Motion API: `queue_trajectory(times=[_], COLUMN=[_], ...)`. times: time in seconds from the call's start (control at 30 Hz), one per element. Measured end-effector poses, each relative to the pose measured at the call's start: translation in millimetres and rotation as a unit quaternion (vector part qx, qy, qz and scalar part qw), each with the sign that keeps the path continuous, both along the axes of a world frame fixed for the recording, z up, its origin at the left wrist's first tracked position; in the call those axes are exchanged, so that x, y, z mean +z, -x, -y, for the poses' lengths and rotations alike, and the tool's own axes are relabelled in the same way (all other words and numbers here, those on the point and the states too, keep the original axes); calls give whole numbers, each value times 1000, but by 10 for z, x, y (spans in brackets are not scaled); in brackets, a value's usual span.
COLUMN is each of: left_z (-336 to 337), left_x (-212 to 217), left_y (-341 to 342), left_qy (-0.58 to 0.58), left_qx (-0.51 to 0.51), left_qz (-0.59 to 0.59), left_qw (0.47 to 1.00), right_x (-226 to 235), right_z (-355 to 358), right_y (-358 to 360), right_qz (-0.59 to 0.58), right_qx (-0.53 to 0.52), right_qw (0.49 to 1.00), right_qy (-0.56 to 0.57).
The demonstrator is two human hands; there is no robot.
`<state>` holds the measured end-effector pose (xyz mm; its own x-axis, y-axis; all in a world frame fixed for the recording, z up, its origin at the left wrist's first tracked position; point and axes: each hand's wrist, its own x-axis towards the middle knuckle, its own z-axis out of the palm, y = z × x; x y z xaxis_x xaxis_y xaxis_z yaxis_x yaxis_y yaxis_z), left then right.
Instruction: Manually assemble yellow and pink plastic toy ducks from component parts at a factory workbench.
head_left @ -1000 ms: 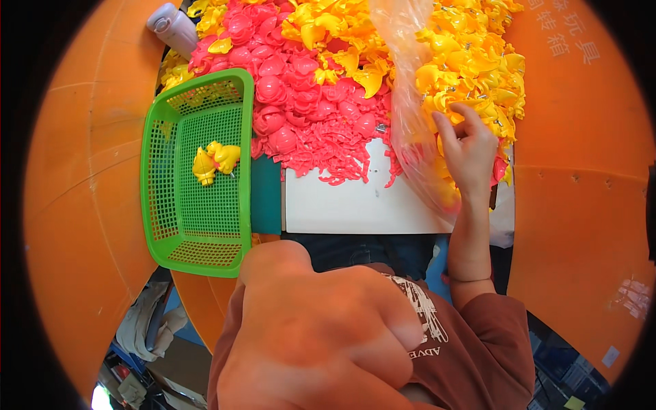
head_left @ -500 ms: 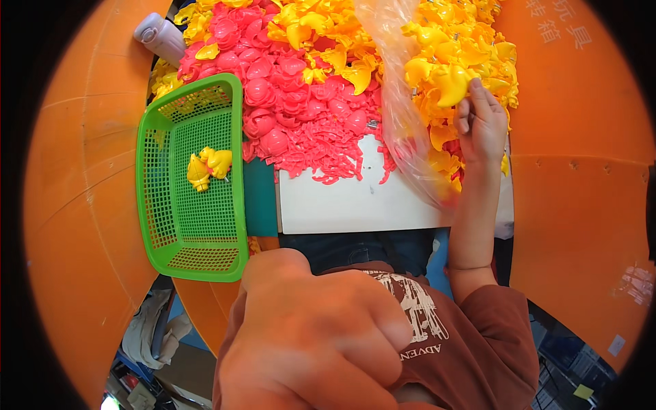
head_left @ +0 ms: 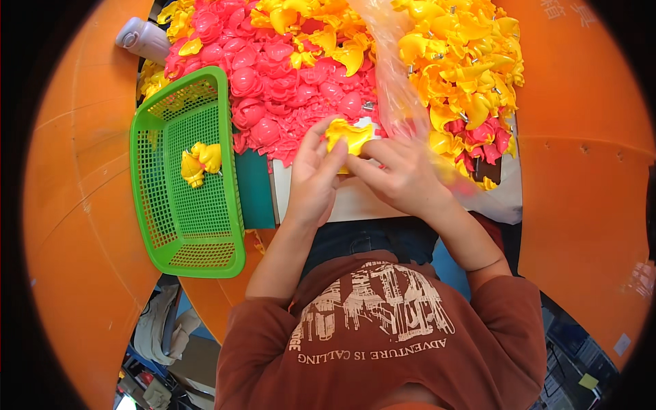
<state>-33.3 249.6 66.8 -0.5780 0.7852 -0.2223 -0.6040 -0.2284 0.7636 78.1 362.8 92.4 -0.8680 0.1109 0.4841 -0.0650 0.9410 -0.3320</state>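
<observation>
In front of my chest, over the white board [head_left: 372,201], a curved glossy yellow plastic shell [head_left: 350,135] is held up between both hands. My left hand [head_left: 314,179] grips its left side, thumb in front and fingers behind. Closed in a pinch, my right hand [head_left: 404,171] touches the shell's lower right edge; part of that edge is hidden by the fingers. Just beyond the hands lies a heap of pink plastic shells [head_left: 301,102]. On the right is a pile of yellow shells [head_left: 465,75], some with small metal bits.
To the left, a green perforated basket [head_left: 236,225] holds a few joined yellow pieces [head_left: 201,162]. A clear plastic bag [head_left: 403,89] runs between the piles. A pale lidded bottle [head_left: 143,39] lies at the far left. Orange panels [head_left: 581,205] flank both sides.
My right hand has come from the yellow pile to the middle with a yellow shell. My left hand has dropped from close to the camera and now grips the shell too.
</observation>
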Motion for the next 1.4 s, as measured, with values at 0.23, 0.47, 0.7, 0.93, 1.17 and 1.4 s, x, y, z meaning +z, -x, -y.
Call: queue_trajectory(times=[0.23, 0.47, 0.7, 0.93, 1.17, 1.4], left_z=[107, 150, 189, 8, -15, 19], left_x=[-241, -381, -586, -363, -86, -1], left_y=[103, 91, 105, 248, 64, -17], left_qy=[114, 145, 104, 108, 129, 161], left_qx=[31, 3, -85, -36, -9, 4], left_qz=[-77, -100, -190, -137, -173, -234], left_qw=[990, 984, 973, 984, 976, 959], right_x=[-434, -542, -618, -312, -307, -208], right_z=[-221, -243, -264, -320, -195, -135], right_y=[201, 587, 689, 489, 294, 301], right_qz=[31, 152, 24, 2, -21, -27], right_qx=[-162, -222, -160, -105, -5, -22], right_qw=[986, 959, 976, 814, 815, 869], right_qy=[8, -93, 143, 571, 579, 494])
